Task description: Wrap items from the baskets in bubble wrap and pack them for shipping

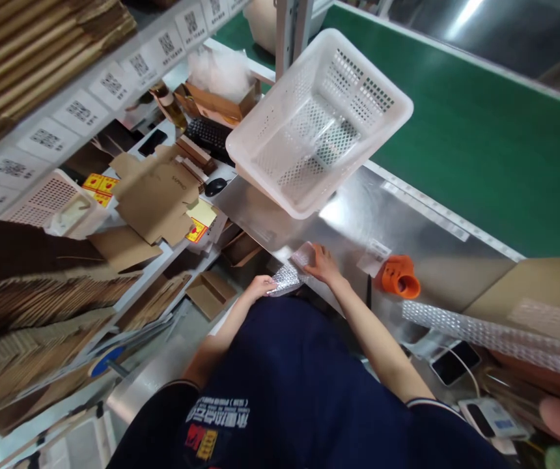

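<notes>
A small piece of bubble wrap [287,277] lies at the near edge of the metal table [358,215]. My left hand [259,285] pinches its near end, fingers closed on it. On the wrap's far end my right hand [323,264] presses down with fingers curled over a small wrapped item I cannot make out. A white perforated plastic basket [319,120] stands tilted just beyond my hands.
An orange tape dispenser [400,277] and a paper label [374,255] lie right of my hands. A bubble wrap roll [485,332], phones [454,363] and a cardboard box [534,280] sit further right. A green conveyor belt [480,130] runs behind. Flat cardboard [155,192] and shelves fill the left.
</notes>
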Demonstrator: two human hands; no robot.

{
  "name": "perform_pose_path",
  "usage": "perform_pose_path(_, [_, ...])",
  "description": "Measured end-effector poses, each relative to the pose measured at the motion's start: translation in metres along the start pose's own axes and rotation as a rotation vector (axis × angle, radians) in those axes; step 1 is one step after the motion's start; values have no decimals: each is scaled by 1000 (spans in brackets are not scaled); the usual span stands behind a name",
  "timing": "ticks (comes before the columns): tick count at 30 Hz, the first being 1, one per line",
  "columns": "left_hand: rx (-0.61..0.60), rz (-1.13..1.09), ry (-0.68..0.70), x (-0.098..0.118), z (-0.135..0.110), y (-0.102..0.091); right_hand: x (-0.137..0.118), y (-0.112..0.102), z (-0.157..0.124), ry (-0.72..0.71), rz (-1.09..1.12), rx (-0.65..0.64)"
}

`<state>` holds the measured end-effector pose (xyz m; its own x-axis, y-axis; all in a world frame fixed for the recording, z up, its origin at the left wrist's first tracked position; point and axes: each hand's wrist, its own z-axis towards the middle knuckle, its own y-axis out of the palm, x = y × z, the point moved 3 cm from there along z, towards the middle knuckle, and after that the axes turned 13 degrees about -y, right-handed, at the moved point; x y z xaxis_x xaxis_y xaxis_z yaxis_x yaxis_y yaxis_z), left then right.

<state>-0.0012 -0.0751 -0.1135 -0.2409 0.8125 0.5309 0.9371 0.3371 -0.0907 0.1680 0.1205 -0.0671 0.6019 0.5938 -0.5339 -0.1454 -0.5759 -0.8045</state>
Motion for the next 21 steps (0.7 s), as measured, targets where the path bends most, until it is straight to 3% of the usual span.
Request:
perform_pose_path(8, [23,24,-23,-5,-3,-4,3,21,2,37,8,-21])
perform_pose_path(12, [-23,46,5,3,-7,0,12,9,6,63,85,0])
perform_pose_path(15, [-57,65,40,9,-15,-2,41,-42,2,164,125,177])
perform_pose_path(19, [-54,104,93,21,-36,-10,97,-154,-33,351,21,763])
perform_pose_path(21, [-67,139,139,36,-50,-8,107,-193,-56,335,25,937])
